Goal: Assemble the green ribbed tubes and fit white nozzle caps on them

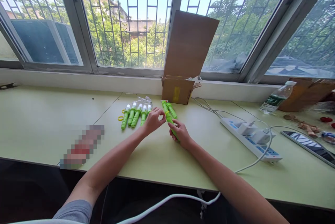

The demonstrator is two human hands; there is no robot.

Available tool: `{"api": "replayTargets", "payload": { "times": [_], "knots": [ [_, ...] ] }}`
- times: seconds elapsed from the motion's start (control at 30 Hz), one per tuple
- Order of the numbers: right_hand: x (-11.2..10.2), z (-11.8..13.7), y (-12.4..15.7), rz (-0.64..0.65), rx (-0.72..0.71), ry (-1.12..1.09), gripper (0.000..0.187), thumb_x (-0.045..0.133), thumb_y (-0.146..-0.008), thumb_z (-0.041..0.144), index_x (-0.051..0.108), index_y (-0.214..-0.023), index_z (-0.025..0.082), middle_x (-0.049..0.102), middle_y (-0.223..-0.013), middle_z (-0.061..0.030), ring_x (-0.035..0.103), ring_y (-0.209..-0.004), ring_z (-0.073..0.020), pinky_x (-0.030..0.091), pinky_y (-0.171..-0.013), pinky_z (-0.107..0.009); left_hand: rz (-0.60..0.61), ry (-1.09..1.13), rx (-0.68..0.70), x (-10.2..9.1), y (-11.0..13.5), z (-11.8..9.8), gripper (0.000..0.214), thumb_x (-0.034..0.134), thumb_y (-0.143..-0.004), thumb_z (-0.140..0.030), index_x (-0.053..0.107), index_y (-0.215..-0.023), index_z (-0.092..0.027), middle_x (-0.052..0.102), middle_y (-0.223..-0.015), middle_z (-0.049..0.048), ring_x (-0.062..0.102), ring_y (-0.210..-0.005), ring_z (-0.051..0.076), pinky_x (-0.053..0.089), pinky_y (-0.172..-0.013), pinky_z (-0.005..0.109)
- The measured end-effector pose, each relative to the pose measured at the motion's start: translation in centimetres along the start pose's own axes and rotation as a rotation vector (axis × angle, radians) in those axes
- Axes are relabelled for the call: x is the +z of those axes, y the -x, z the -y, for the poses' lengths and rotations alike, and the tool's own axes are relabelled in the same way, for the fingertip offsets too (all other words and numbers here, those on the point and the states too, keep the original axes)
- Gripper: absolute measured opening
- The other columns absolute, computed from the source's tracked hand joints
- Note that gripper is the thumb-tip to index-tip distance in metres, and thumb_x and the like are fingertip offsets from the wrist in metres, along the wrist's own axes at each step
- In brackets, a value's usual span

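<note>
At the centre of the frame, holding one green tube [170, 119] at a slant, clasped round its lower body by the right hand [182, 134], apparently for steadiness, and pinched near its yellow-marked upper end by the left hand [155, 120], exact contact too small to tell. Counted left of centre, laid side by side, probably for easy reach: five white-topped tubes [136, 117]. Counted just beyond the grip: two further tubes [172, 111]. Counted above, by the window: one cardboard box [169, 91], perhaps set back to spare the arms.
</note>
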State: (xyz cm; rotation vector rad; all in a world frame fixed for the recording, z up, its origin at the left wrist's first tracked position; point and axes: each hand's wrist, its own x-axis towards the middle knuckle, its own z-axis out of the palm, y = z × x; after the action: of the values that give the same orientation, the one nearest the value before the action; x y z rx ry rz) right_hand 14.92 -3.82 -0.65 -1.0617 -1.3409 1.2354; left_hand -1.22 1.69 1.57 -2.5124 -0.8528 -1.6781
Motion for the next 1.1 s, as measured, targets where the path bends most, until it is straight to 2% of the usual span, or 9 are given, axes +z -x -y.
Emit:
{"api": "replayTargets", "payload": {
  "times": [0.27, 0.5, 0.63, 0.87, 1.1],
  "knots": [
    [-0.1, -0.1, 0.0, 0.027, -0.018, 0.010, 0.038, 0.061, -0.073, 0.051, 0.052, -0.093, 0.020, 0.055, -0.046, 0.0064, 0.038, -0.026, -0.0071, 0.025, -0.025, -0.017, -0.028, 0.074, -0.039, -0.2, -0.2, -0.1, 0.012, 0.061, -0.071, -0.012, 0.053, -0.064, -0.019, 0.063, -0.074, 0.0012, 0.057, -0.072, 0.013, 0.048, -0.067, 0.027],
    [-0.2, 0.0, -0.1, 0.025, 0.006, 0.011, 0.036, 0.060, -0.074, 0.050, 0.052, -0.093, 0.020, 0.055, -0.046, 0.0064, 0.038, -0.026, -0.0070, 0.024, -0.025, -0.017, 0.077, 0.114, -0.195, -0.7, -0.4, -0.3, 0.007, 0.063, -0.072, -0.018, 0.057, -0.076, -0.019, 0.058, -0.065, -0.0030, 0.050, -0.059, 0.009, 0.043, -0.058, 0.022],
    [-0.5, 0.1, -0.2, 0.032, 0.045, -0.037, 0.035, 0.062, -0.073, 0.049, 0.051, -0.089, 0.020, 0.055, -0.047, 0.0059, 0.037, -0.026, -0.0063, 0.023, -0.025, -0.017, 0.116, 0.125, -0.190, -1.0, -0.4, -0.5, 0.015, 0.066, -0.072, -0.023, 0.056, -0.081, -0.019, 0.057, -0.068, -0.0028, 0.052, -0.063, 0.010, 0.044, -0.061, 0.023],
    [-0.9, 0.2, -0.3, 0.046, 0.065, -0.122, 0.032, 0.063, -0.074, 0.046, 0.051, -0.087, 0.019, 0.056, -0.049, 0.0054, 0.035, -0.026, -0.0049, 0.022, -0.025, -0.017, 0.137, 0.110, -0.205, -0.8, -0.1, -0.5, 0.033, 0.073, -0.067, -0.041, 0.056, -0.086, -0.019, 0.058, -0.072, -0.0006, 0.054, -0.066, 0.013, 0.044, -0.061, 0.026],
    [-1.5, 0.1, -0.5, 0.123, 0.095, -0.157, 0.032, 0.061, -0.076, 0.047, 0.052, -0.087, 0.019, 0.056, -0.048, 0.0046, 0.034, -0.025, -0.0050, 0.022, -0.025, -0.017, 0.103, 0.108, -0.182, -0.6, 0.0, -0.6, 0.031, 0.075, -0.067, -0.034, 0.055, -0.086, -0.019, 0.058, -0.074, -0.0012, 0.055, -0.067, 0.012, 0.045, -0.064, 0.026]
  ]
}}
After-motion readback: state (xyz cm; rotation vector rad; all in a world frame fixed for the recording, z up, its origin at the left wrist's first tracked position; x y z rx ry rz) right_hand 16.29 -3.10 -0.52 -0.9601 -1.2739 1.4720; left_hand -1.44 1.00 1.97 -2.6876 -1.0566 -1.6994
